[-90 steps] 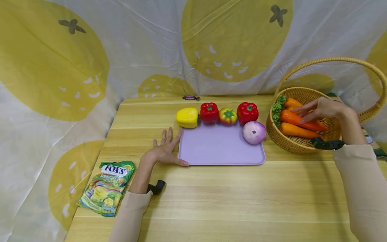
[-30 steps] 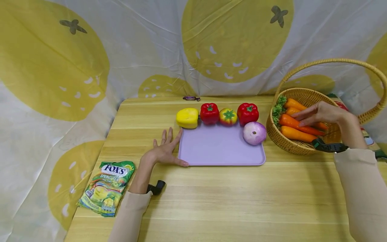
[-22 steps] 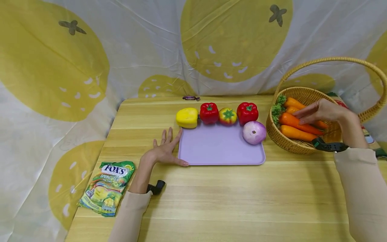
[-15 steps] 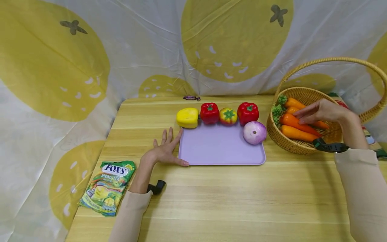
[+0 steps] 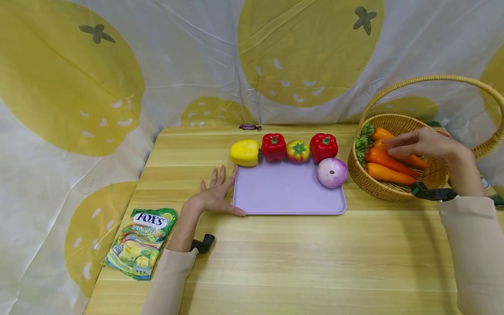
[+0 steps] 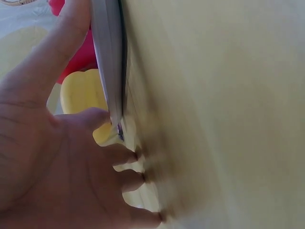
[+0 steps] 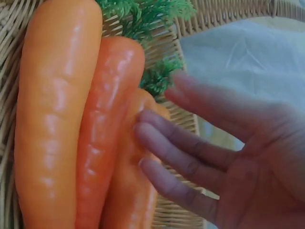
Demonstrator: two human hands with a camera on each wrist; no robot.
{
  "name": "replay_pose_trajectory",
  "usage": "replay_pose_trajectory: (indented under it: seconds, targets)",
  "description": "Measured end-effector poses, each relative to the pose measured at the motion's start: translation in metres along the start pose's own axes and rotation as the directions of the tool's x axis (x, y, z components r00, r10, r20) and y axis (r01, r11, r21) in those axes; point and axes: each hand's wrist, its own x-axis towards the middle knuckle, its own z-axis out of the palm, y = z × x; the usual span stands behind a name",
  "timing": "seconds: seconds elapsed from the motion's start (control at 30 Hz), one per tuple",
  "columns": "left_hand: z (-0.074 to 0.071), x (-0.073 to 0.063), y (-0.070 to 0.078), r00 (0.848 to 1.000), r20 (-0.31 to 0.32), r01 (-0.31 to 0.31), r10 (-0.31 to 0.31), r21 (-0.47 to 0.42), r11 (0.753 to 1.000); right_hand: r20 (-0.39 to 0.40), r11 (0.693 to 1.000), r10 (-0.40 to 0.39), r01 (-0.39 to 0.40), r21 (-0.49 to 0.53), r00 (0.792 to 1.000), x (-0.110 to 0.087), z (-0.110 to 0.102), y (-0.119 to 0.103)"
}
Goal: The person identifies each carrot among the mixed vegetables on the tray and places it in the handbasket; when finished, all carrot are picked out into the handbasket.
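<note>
My left hand (image 5: 212,197) lies with fingers spread at the left side of a lilac tray (image 5: 289,194). Its thumb and index finger touch the rim, and in the left wrist view the other fingertips rest on the table. My right hand (image 5: 431,143) hovers inside a wicker basket (image 5: 370,186) over several carrots. Its fingers are loosely extended, with nothing gripped. In the right wrist view the fingertips are close to or touching an orange carrot (image 7: 133,162) beside a redder carrot (image 7: 107,129) and a large front carrot (image 7: 57,119).
Along the tray's far edge are a yellow pepper (image 5: 245,153), a red pepper (image 5: 273,147), a yellow-red fruit (image 5: 298,152), another red pepper (image 5: 323,148) and a purple onion (image 5: 332,173). A candy bag (image 5: 141,245) lies left; a wrapped candy (image 5: 250,127) lies behind.
My right hand has let go of the redder carrot and drawn slightly to the right. The redder carrot has shifted a little among the others. My left hand stays at the tray.
</note>
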Motion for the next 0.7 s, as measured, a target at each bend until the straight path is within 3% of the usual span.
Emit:
replay_pose_trajectory:
  seconds: [0.1, 0.23, 0.4, 0.53, 0.7]
  targets:
    - [-0.001, -0.003, -0.002, 1.0, -0.006, -0.017, 0.017, -0.01, 1.0, -0.029, 0.998, 0.027, -0.029, -0.063, 0.999, -0.004, -0.001, -0.011]
    - [-0.005, -0.01, -0.006, 0.999, -0.03, -0.043, 0.041, -0.059, 0.997, -0.044, 0.995, -0.008, 0.004, -0.096, 0.999, -0.009, 0.002, -0.033]
    - [-0.016, -0.02, -0.01, 0.994, -0.092, -0.065, 0.056, -0.09, 0.994, -0.066, 0.997, -0.065, 0.061, -0.057, 0.996, -0.014, 0.012, -0.068]
    - [-0.03, -0.027, -0.009, 0.985, -0.159, -0.081, 0.068, -0.079, 0.994, -0.087, 0.997, -0.072, 0.068, -0.047, 0.994, -0.016, 0.024, -0.096]
    - [-0.047, -0.032, 0.001, 0.963, -0.263, -0.073, 0.064, -0.022, 0.997, -0.127, 0.993, -0.119, 0.115, -0.042, 0.985, -0.015, 0.041, -0.133]
